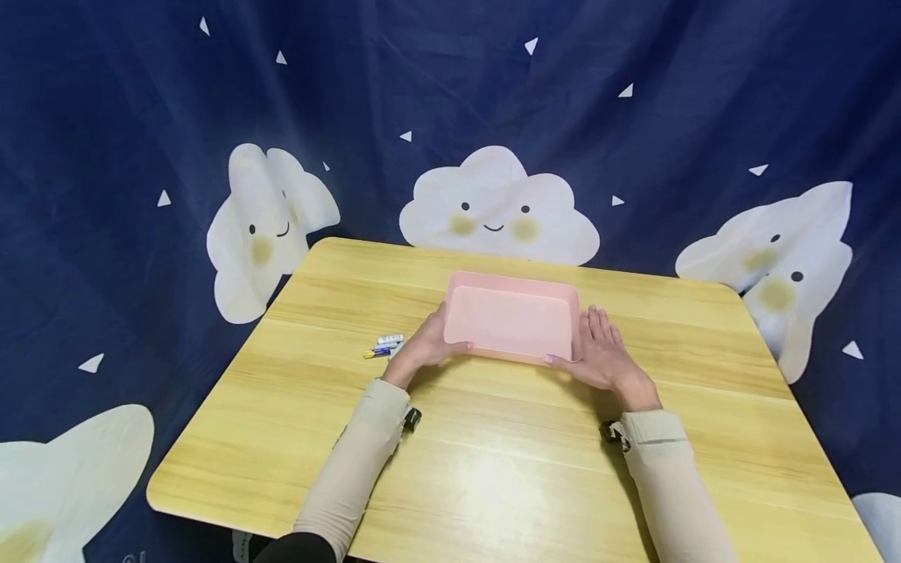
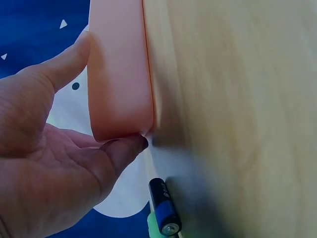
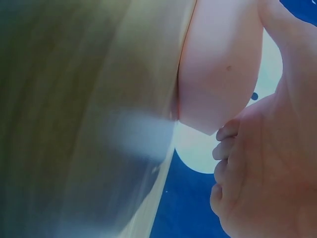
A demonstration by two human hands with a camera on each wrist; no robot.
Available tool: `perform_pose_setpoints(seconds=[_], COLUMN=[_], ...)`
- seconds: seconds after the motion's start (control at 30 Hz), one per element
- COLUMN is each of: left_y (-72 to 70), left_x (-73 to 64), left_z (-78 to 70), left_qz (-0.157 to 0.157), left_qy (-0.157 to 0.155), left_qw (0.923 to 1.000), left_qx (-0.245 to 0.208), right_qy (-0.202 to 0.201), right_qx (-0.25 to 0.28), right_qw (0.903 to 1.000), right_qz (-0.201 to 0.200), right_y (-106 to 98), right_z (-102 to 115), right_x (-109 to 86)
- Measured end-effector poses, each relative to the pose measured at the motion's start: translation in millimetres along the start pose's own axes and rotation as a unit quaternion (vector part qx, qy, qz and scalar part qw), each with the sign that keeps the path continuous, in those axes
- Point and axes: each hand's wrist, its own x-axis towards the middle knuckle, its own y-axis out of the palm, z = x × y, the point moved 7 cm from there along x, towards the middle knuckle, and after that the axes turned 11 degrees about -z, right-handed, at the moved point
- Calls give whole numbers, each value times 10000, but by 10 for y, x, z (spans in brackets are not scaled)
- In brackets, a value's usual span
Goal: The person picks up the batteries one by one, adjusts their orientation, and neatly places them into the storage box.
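Note:
A shallow pink rectangular tray (image 1: pixel 510 322) lies on the table, its hollow side up and no contents visible inside. At its left end my left hand (image 1: pixel 425 344) grips the tray, thumb over the near rim; the left wrist view shows the fingers (image 2: pixel 124 148) bent against the tray's corner (image 2: pixel 121 111). My right hand (image 1: pixel 601 356) is against the right end, its fingers straight and its thumb at the near corner. In the right wrist view those fingertips (image 3: pixel 225 148) sit by the tray's end (image 3: pixel 220 69).
Just left of my left hand lies a small cluster with a white printed piece (image 1: pixel 389 339) and a blue-and-yellow piece (image 1: pixel 377 353). Up close, a black-and-blue battery (image 2: pixel 165 206) shows beside something green (image 2: pixel 153 225). A dark blue cloud-print curtain (image 1: pixel 450 70) hangs behind the wooden table (image 1: pixel 493 469).

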Motion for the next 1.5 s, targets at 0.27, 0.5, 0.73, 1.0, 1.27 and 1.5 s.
perform_pose_setpoints(seconds=[0.27, 0.5, 0.73, 1.0, 1.27, 1.5], left_y=[-53, -183, -627, -981, -1013, -910], left_x=[-30, -20, -47, -141, -226, -302], left_z=[0, -63, -42, -7, 98, 237], left_qz=[142, 247, 153, 444, 931, 1429], left_qy=[0, 302, 235, 836, 1033, 971], left_qw=[9995, 9975, 9917, 9799, 9675, 9540], left_qx=[271, 597, 1254, 1755, 2110, 2451], right_qy=[-5, 21, 30, 32, 30, 60], right_qx=[-8, -15, -18, -60, -27, -4], right_qw=[10000, 9999, 9999, 9999, 9999, 9999], right_qz=[97, 118, 117, 142, 108, 142], right_y=[31, 4, -3, 2, -7, 12], right_z=[12, 11, -2, -17, -23, -34], right_x=[14, 8, 27, 13, 21, 21])
